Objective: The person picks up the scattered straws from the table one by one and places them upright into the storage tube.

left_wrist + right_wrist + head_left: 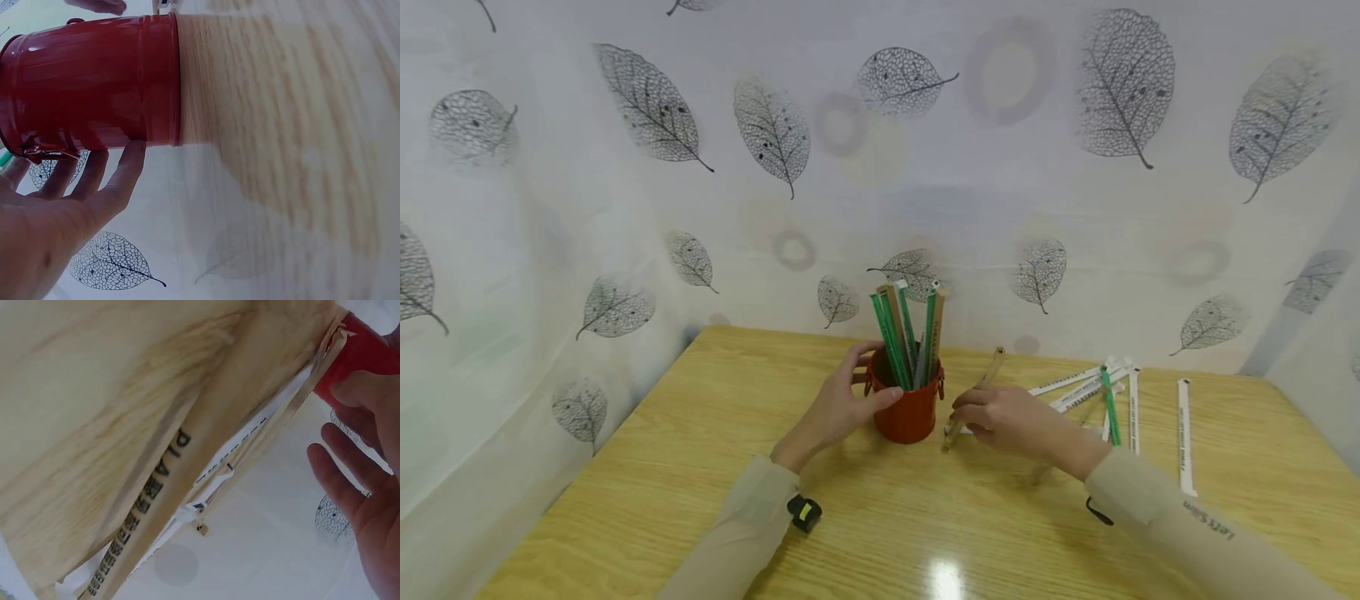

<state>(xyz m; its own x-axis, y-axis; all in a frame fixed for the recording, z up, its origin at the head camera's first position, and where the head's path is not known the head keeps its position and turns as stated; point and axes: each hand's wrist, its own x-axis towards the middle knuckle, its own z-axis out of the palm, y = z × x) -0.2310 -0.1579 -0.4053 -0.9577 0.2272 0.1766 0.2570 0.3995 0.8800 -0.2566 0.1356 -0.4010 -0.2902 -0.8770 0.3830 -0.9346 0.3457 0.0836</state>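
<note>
A small red metal bucket (pixel 906 417) stands upright on the table, with several green and brown paper-wrapped straws (pixel 938 321) leaning in it. My left hand (pixel 842 408) grips the bucket's side, thumb over the front rim and fingers round the left; fingertips meet its wall in the left wrist view. Right of the bucket, my right hand (pixel 1007 421) is over a brown wrapped straw (pixel 990 367) lying slantwise. In the right wrist view, thumb and fingers stand apart close to that straw, and another printed brown straw (pixel 147 494) crosses the foreground.
White wrapped straws (pixel 1078 392) and a green one (pixel 1111 404) lie in a loose pile right of my right hand. A single white straw (pixel 1184 433) lies farther right. Leaf-patterned cloth (pixel 955 192) hangs behind the wooden table (pixel 880 533).
</note>
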